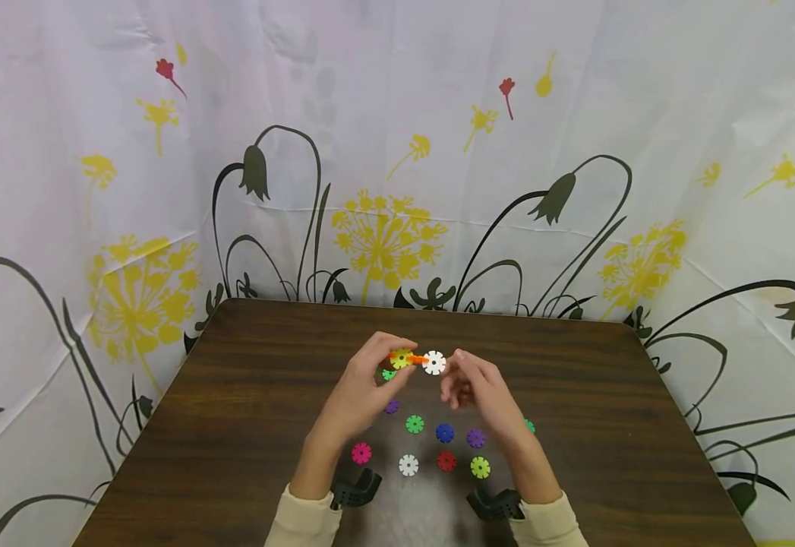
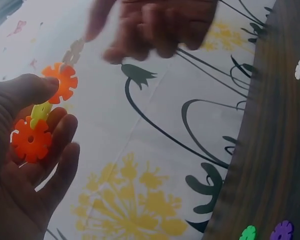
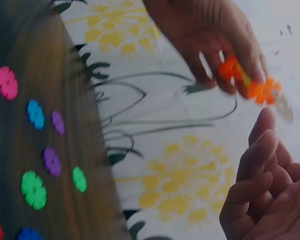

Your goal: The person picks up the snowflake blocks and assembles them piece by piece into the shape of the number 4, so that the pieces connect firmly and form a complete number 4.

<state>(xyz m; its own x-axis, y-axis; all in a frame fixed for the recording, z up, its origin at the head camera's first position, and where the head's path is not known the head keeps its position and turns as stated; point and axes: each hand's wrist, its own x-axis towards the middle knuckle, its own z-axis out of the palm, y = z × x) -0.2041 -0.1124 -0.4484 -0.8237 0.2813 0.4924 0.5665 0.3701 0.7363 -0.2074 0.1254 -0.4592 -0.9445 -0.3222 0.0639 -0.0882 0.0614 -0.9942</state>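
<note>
My left hand (image 1: 363,384) pinches a short chain of interlocked notched plastic discs between thumb and fingers, held up above the table. In the left wrist view the chain runs from an orange disc (image 2: 31,141) through a yellow disc (image 2: 40,114) to a second orange disc (image 2: 61,82), with a white disc (image 2: 74,51) at its far end. The thumb lies on that second orange disc. Close beside the white end, my right hand (image 1: 475,387) hovers with loosely bent fingers and holds nothing. In the right wrist view its fingertips (image 3: 266,117) are just below the white disc.
Several loose notched discs lie on the dark wooden table (image 1: 233,425), among them a pink disc (image 1: 361,453), a white disc (image 1: 408,465), a red disc (image 1: 446,461) and a blue disc (image 1: 445,433). Behind the table hangs a flower-patterned curtain (image 1: 383,91).
</note>
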